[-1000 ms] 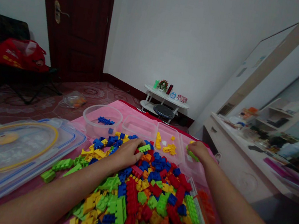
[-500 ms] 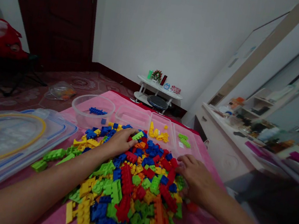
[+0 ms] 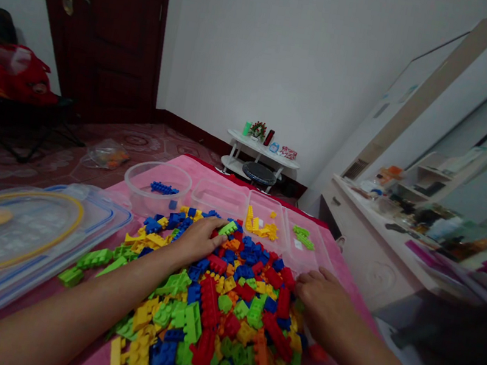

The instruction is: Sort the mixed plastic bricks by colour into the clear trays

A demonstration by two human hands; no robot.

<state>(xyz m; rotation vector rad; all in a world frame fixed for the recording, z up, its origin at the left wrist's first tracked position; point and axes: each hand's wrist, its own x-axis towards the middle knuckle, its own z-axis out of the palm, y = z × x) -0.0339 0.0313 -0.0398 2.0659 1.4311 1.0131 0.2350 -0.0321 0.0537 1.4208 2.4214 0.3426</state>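
A large heap of toy building blocks (image 3: 210, 301) in red, blue, yellow, green and orange lies on the pink cloth. At the heap's far side, my left hand (image 3: 200, 240) pinches a light green building block (image 3: 229, 228) between thumb and fingers. My right hand (image 3: 320, 296) rests at the heap's right edge, beside red blocks, with its fingers curled down. Whatever those fingers hold, if anything, is hidden. Beyond the heap, a clear tray (image 3: 266, 201) contains yellow blocks, and another clear tray (image 3: 311, 256) contains green ones.
A round clear tub (image 3: 159, 170) with blue blocks stands at the back left, beside a clear tray (image 3: 221, 190). Stacked clear lids (image 3: 104, 216) lie on the left. A white dresser (image 3: 357, 225) stands to the right, and a low white table (image 3: 262, 148) is by the wall.
The fingers of my right hand have curled in more at the heap's edge. My left hand keeps the green block in its pinch. The whole view has shifted slightly.
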